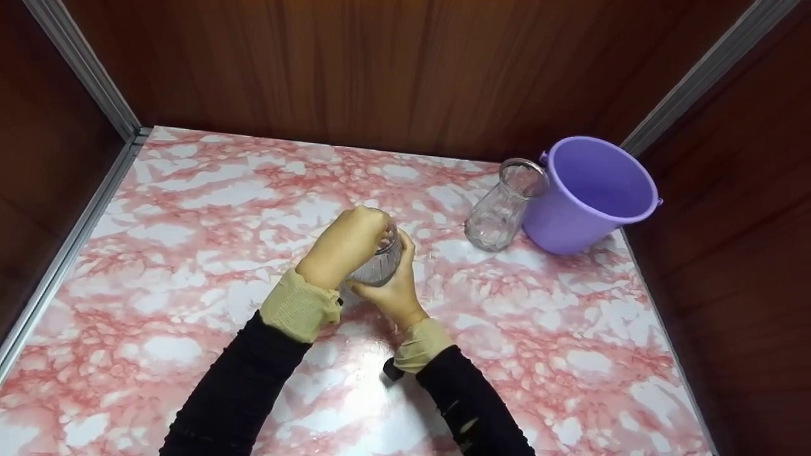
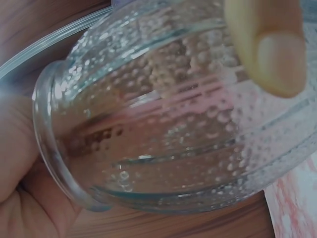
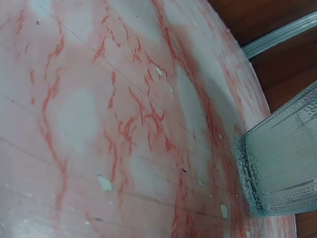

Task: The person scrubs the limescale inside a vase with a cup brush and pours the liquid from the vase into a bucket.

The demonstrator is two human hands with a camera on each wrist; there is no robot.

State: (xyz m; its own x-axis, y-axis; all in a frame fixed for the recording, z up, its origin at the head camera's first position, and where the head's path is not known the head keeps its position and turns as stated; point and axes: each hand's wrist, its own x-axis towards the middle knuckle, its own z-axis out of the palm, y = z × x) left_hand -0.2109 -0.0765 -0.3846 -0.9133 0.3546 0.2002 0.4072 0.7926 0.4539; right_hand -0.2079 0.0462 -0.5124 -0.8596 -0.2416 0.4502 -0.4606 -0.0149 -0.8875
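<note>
A clear ribbed glass vase (image 2: 163, 129) with bumpy dots is held over the middle of the table. My right hand (image 1: 396, 288) grips its body, fingers on the far side and thumb near. Over the vase's mouth is my left hand (image 1: 351, 244), bent at the wrist, with its fingers reaching into the opening. In the left wrist view, the left hand (image 2: 22, 168) meets the vase's thick rim; whether the fingers hold anything inside cannot be told. A thick glass base (image 3: 277, 158) shows at the right wrist view's edge.
A second clear glass vase (image 1: 497, 218) stands at the back right, close beside a purple bucket (image 1: 570, 221). The table (image 1: 209, 253) has a red-and-white marbled top. Dark wooden panels (image 1: 355, 76) with metal corner strips enclose its back and sides.
</note>
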